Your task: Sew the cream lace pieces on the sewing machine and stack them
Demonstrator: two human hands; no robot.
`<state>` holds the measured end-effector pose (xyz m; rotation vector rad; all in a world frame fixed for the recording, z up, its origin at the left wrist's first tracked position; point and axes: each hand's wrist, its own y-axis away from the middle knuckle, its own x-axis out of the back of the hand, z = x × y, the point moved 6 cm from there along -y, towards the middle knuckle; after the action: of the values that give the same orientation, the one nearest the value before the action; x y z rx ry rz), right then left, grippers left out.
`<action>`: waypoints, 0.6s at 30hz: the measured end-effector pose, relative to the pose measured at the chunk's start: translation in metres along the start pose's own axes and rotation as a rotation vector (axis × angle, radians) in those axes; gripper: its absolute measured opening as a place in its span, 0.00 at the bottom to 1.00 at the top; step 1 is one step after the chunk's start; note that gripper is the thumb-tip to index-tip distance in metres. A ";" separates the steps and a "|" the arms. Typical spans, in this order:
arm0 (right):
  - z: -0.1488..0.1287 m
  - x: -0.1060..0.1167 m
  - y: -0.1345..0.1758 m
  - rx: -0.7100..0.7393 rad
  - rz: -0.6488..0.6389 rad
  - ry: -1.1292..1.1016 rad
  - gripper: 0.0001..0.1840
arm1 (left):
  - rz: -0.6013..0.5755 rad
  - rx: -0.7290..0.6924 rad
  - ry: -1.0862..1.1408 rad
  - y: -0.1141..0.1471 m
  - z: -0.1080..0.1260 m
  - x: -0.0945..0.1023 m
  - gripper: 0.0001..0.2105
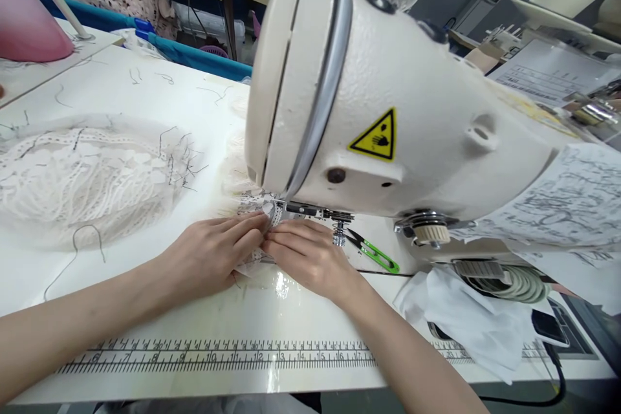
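Note:
White lace fabric (278,213) lies under the head of a sewing machine (315,84), partly covered by my hands. My left hand (223,242) presses the lace from the left, its fingers closed together and bent onto the cloth. From the right, my right hand (310,255) rests on the same lace with fingers together, their tips almost touching my left hand's. The machine's head hides the needle. Green thread snips (381,255) lie on the bed just right of my right hand.
Another lace piece with dark loose threads (87,181) lies at left. A ruler strip (233,357) runs along the table's front edge. White cloth (460,310) and a phone-like dark object (550,326) sit at right. A pink rounded object (32,19) stands far left.

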<state>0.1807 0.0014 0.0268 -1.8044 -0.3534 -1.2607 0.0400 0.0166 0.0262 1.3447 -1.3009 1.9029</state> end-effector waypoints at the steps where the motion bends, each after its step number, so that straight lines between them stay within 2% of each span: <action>1: -0.001 -0.001 -0.001 0.008 0.011 0.007 0.12 | -0.002 0.010 -0.003 0.000 -0.002 0.001 0.19; 5: -0.002 -0.001 -0.005 0.047 0.054 0.023 0.11 | -0.034 0.046 -0.020 -0.002 -0.005 0.004 0.17; 9: 0.000 -0.001 -0.004 0.013 0.054 0.064 0.11 | -0.042 0.076 -0.033 -0.003 -0.006 0.003 0.16; 15: 0.004 -0.001 -0.003 -0.042 0.023 0.048 0.13 | 0.046 0.044 -0.046 0.001 -0.009 -0.009 0.15; 18: 0.006 0.001 -0.004 -0.026 0.043 0.040 0.11 | 0.038 0.050 -0.052 0.000 -0.010 -0.011 0.17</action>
<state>0.1820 0.0081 0.0295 -1.7971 -0.2755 -1.2751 0.0398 0.0274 0.0151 1.4128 -1.3206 1.9494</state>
